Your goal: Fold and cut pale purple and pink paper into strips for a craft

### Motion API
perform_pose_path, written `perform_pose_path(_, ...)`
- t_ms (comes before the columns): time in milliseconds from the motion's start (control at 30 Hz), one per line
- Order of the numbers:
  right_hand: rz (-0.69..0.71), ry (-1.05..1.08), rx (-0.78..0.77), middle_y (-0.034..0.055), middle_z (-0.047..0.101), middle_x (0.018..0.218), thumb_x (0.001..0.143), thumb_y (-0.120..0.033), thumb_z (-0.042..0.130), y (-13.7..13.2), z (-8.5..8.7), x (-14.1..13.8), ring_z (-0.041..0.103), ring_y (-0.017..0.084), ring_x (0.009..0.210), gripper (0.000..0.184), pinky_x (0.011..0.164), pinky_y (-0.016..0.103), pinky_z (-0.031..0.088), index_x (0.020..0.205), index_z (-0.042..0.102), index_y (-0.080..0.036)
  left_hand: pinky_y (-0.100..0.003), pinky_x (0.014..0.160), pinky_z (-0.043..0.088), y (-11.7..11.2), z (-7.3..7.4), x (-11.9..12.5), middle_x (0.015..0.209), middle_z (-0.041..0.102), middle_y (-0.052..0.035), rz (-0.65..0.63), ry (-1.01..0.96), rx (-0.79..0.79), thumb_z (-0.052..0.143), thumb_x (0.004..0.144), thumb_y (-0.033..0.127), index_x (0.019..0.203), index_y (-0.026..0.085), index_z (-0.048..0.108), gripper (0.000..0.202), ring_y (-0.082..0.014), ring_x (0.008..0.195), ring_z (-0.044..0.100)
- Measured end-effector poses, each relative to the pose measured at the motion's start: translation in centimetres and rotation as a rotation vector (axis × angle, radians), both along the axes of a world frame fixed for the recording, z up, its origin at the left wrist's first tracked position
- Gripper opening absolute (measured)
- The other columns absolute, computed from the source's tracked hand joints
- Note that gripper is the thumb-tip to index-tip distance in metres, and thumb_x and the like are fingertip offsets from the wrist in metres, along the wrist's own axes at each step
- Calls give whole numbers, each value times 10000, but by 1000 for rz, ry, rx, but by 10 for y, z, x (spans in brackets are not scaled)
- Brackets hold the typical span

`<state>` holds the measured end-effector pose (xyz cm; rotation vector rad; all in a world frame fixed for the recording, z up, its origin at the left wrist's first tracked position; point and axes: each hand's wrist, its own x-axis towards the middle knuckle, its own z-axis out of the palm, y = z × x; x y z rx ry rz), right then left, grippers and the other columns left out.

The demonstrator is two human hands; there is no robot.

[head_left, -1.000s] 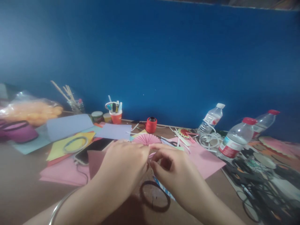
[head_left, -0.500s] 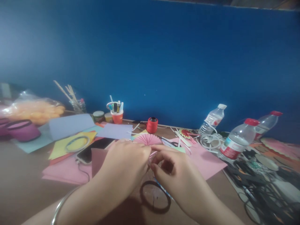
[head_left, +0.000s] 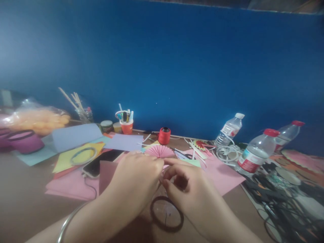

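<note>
A pink pleated paper fan [head_left: 160, 151] spreads out just beyond my two hands, with its lower part hidden behind them. My left hand [head_left: 141, 175] is closed over its near end, knuckles up and fingertips out of sight. Against it, my right hand [head_left: 186, 179] has thumb and fingers curled into a pinch at the fan's near end. A sliver of pink shows between the hands. Below them on the brown table lies a dark ring [head_left: 167, 214].
Left are a phone [head_left: 95, 167] with a cable, coloured paper sheets [head_left: 126, 141] and a clear tape-like ring [head_left: 83, 156]. Behind stand a red thread spool [head_left: 164, 136] and a cup of tools [head_left: 126, 127]. Right are plastic bottles [head_left: 258, 152], pink paper [head_left: 227, 175] and tangled black cables [head_left: 288, 206].
Both hands keep almost the same pose at the fan. A blue patterned strip that showed beneath my right hand is no longer visible. The view has shifted very slightly.
</note>
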<state>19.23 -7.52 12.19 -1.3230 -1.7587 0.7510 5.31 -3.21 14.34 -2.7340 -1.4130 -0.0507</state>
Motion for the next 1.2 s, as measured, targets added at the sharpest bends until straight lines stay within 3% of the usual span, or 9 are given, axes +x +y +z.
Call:
perform_pose_path(400, 1, 10, -66, -7, 616, 762, 693, -29, 474, 0, 3, -2, 553, 114, 622, 185, 501, 211, 381, 627, 540, -189, -370, 595, 389, -3, -4, 1, 695, 686, -27, -59, -63, 103, 495, 677, 75, 679, 220, 625, 195, -256, 637, 620)
perform_pose_path(567, -46, -6, -30, -6, 650, 807, 718, -69, 505, 1, 7, 2, 522, 97, 575, 163, 527, 217, 391, 615, 546, -189, -345, 595, 375, 0, 3, -2, 712, 686, -41, -49, -12, 103, 505, 707, 97, 679, 206, 629, 168, -240, 641, 616)
perform_pose_path(733, -74, -69, -11, -27, 598, 632, 761, -125, 527, 3, 4, 10, 466, 101, 527, 159, 480, 211, 337, 628, 568, -203, -280, 536, 316, 5, 16, -9, 586, 616, 7, -7, -85, 28, 480, 839, 341, 619, 218, 603, 281, -181, 578, 559)
perform_pose_path(833, -70, -65, -7, -42, 570, 585, 784, -137, 527, 4, 3, 12, 452, 99, 516, 159, 481, 207, 327, 670, 605, -215, -246, 478, 273, 9, 17, -17, 555, 589, 43, 40, -197, -127, 501, 820, 480, 614, 243, 616, 334, -140, 519, 524)
perform_pose_path(1033, -82, -77, 9, -45, 590, 623, 767, -101, 514, 7, 6, 13, 463, 94, 534, 179, 516, 212, 339, 669, 609, -218, -240, 510, 278, 11, 14, -27, 621, 610, 93, 18, -324, -230, 530, 822, 468, 670, 273, 632, 267, -110, 586, 532)
perform_pose_path(1200, -62, -113, 20, -48, 598, 667, 767, -98, 499, 7, 6, 15, 474, 94, 562, 192, 520, 214, 342, 695, 620, -229, -233, 541, 310, 9, 22, -27, 649, 618, 109, -16, -362, -353, 567, 802, 343, 680, 277, 649, 161, -97, 638, 541)
